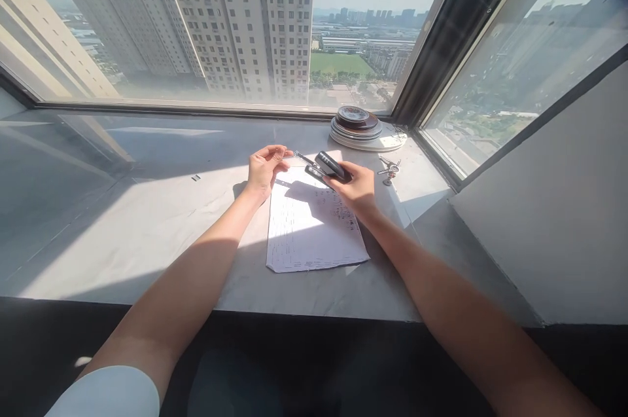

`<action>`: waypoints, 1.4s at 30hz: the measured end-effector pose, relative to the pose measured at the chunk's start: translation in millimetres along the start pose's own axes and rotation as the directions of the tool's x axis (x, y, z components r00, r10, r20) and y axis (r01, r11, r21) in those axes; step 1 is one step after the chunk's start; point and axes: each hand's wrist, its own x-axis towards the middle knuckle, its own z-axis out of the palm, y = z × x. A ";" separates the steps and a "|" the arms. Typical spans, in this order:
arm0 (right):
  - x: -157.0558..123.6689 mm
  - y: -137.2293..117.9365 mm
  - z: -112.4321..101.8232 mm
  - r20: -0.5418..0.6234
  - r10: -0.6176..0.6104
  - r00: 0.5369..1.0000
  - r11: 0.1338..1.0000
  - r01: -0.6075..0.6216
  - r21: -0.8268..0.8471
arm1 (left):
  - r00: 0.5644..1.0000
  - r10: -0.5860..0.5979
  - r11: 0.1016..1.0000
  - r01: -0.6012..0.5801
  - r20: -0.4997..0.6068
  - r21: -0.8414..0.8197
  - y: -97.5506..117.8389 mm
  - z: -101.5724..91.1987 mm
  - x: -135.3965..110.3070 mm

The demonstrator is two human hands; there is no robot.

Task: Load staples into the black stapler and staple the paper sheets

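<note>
A black stapler is in my right hand, its fingers wrapped round the rear end. The stapler's top is swung apart from its lower part, and a thin metal magazine sticks out toward the left. My left hand is closed, with thumb and fingertips pinched by the magazine's tip. What sits between those fingertips is too small to make out. Under both hands lies a sheaf of white paper with handwriting on it, partly in the shadow of the hands and stapler.
A stack of plates stands by the window corner. Small metal items, perhaps keys, lie to the right of my right hand. A tiny metallic strip rests on the pale sill at left. Dark window frames border the back and right.
</note>
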 end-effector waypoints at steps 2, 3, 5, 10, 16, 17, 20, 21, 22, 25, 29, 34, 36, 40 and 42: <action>-1.0 -1.9 2.2 0.103 0.064 0.993 0.997 -0.068 0.032 | 0.996 0.015 1.000 -0.014 0.084 -0.009 3.2 0.3 -3.0; -1.3 -2.1 3.7 0.144 0.072 0.987 0.996 -0.077 0.032 | 0.990 0.004 1.000 -0.003 0.138 -0.007 4.8 0.8 -5.0; -1.4 -1.1 6.7 0.205 0.064 0.977 0.998 -0.069 0.013 | 0.975 -0.027 1.000 0.027 0.220 0.004 7.2 1.9 -8.9; -1.0 0.1 8.5 0.294 -0.029 0.955 0.998 0.043 -0.043 | 0.944 -0.051 0.998 0.038 0.326 0.047 8.9 3.7 -14.8; -4.5 -11.5 5.3 0.043 -0.380 0.924 0.925 0.379 0.018 | 0.907 -0.098 0.989 0.045 0.411 0.137 13.7 12.2 -22.7; -5.5 -12.1 5.7 0.043 -0.422 0.906 0.907 0.422 0.015 | 0.897 -0.110 0.988 0.050 0.428 0.149 15.1 14.4 -24.5; -9.0 -12.5 7.8 0.091 -0.467 0.880 0.883 0.470 -0.017 | 0.877 -0.143 0.981 0.064 0.459 0.183 18.5 20.0 -29.8; -10.0 -13.0 8.4 0.102 -0.464 0.880 0.883 0.469 -0.027 | 0.877 -0.149 0.979 0.066 0.456 0.194 19.0 21.1 -31.3; -10.6 -13.8 8.6 0.103 -0.465 0.879 0.882 0.470 -0.031 | 0.881 -0.154 0.977 0.066 0.448 0.205 18.9 21.9 -32.3; -8.7 -15.1 5.5 0.045 -0.496 0.867 0.867 0.497 -0.017 | 0.891 -0.150 0.973 0.057 0.428 0.223 15.8 21.9 -31.7; 6.4 8.3 -11.6 -0.139 -0.359 0.923 0.928 0.337 -0.158 | 0.983 0.018 0.947 -0.076 0.185 0.312 16.1 12.3 -19.4; 23.8 70.8 -34.1 -0.174 0.062 0.983 0.945 -0.114 -0.308 | 0.858 0.428 0.459 0.062 -0.282 0.886 48.2 -39.6 -3.6; 25.1 87.8 -36.2 -0.146 0.174 0.974 0.923 -0.213 -0.321 | 0.727 0.493 0.350 0.337 -0.478 0.874 59.7 -69.5 -2.0; 25.3 105.4 -30.3 -0.117 0.152 0.981 0.920 -0.183 -0.346 | 0.605 0.366 0.143 0.714 -0.707 0.685 55.6 -110.8 1.2; 25.9 111.4 -26.1 -0.123 0.104 0.987 0.924 -0.142 -0.355 | 0.646 0.288 0.065 0.723 -0.707 0.687 46.8 -115.9 3.8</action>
